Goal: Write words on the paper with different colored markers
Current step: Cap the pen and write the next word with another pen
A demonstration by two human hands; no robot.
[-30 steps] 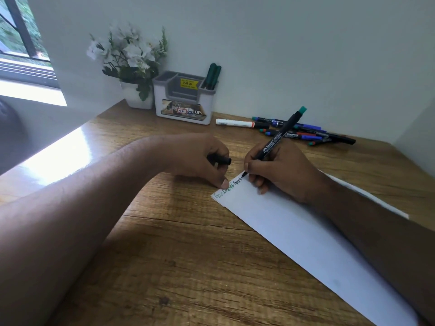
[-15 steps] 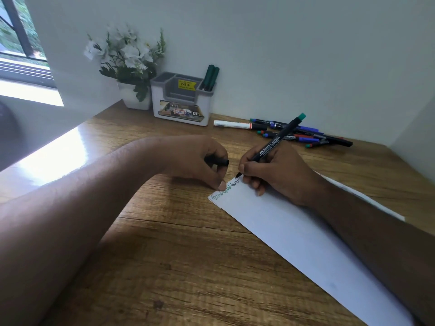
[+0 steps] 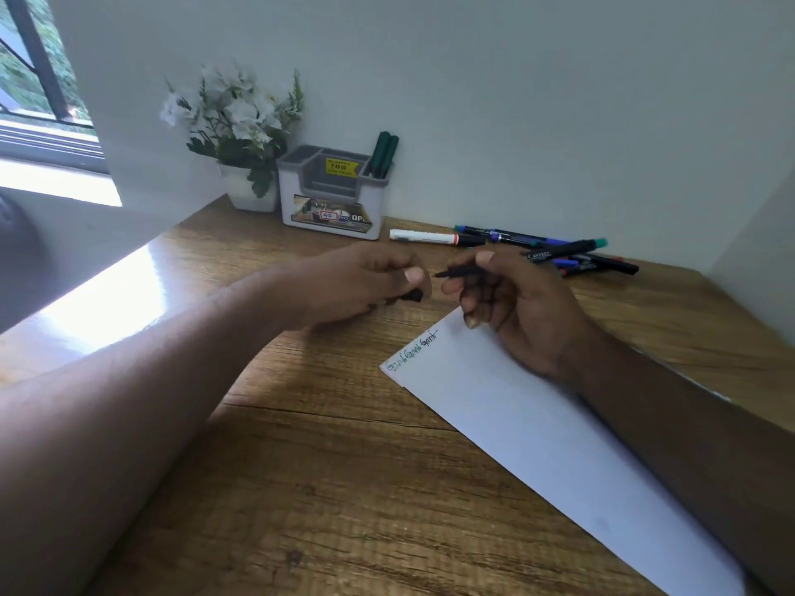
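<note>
The right hand (image 3: 516,303) has lifted off the paper (image 3: 537,423) since the earlier frame, and the marker (image 3: 507,266) it grips now lies nearly level, tip pointing left toward the left hand (image 3: 365,286) instead of down at the sheet.

At far left, a pot of white flowers (image 3: 234,118) stands against the wall, with a grey-and-white desk organiser (image 3: 331,195) just to its right holding two green pens (image 3: 384,154). Nearer, the left hand hovers over the wooden table (image 3: 301,466), fingers curled round a small black cap (image 3: 411,295). Just right of it, well apart from touching, sits the marker tip. The right hand is clenched round the marker's barrel, whose green end sticks out to the right. The paper lies slanted on the table under the right forearm, three short handwritten words at its far left corner. Beyond the hands, a white marker (image 3: 430,237) and a loose heap of coloured markers (image 3: 572,255) lie by the wall.
</note>
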